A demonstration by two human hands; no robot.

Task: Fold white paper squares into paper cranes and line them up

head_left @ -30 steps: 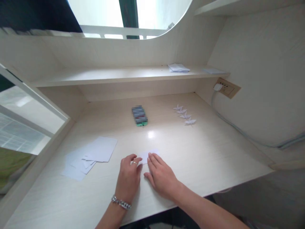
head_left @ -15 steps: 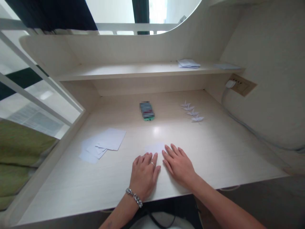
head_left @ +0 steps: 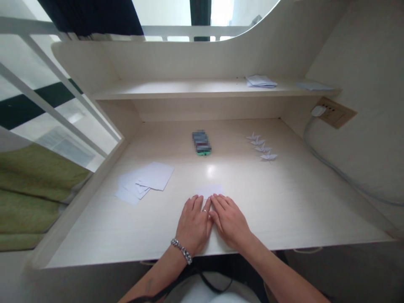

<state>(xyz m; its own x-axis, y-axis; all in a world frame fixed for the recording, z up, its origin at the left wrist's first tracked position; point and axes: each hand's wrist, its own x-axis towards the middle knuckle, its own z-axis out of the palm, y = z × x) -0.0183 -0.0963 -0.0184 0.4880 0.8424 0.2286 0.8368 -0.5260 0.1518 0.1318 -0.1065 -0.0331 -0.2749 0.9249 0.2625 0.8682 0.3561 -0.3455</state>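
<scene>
A person's two bare hands lay side by side, palms down, near the front of a pale desk [head_left: 101,240]. Between them and the back of the desk, a small white paper [head_left: 208,190] lay flat, its near edge under or against the fingertips; exactly how much was covered could not be told. The left hand [head_left: 194,223], with a ring [head_left: 205,211] and a bracelet [head_left: 182,251], had its fingers stretched forward. The right hand [head_left: 229,219] had its fingers close together, and its thumb met the left hand. Neither was pinching or clasping anything; both pressed downward with fingers extended.

The paper seemed likely to be very light and thin, soft enough to bend under a fingertip, yet quick to keep a crease. It would probably slide easily on the smooth desk and could tear or wrinkle if dragged. The best hold looked to be flat finger pressure along the near edge, or a gentle thumb-and-finger pinch at a far corner.

Loose sheets [head_left: 158,174] overlapped to the left. Farther back stood a blurred, green-edged object [head_left: 202,143] and, to its right, four folded paper figures [head_left: 268,157] in a slanting row.
</scene>
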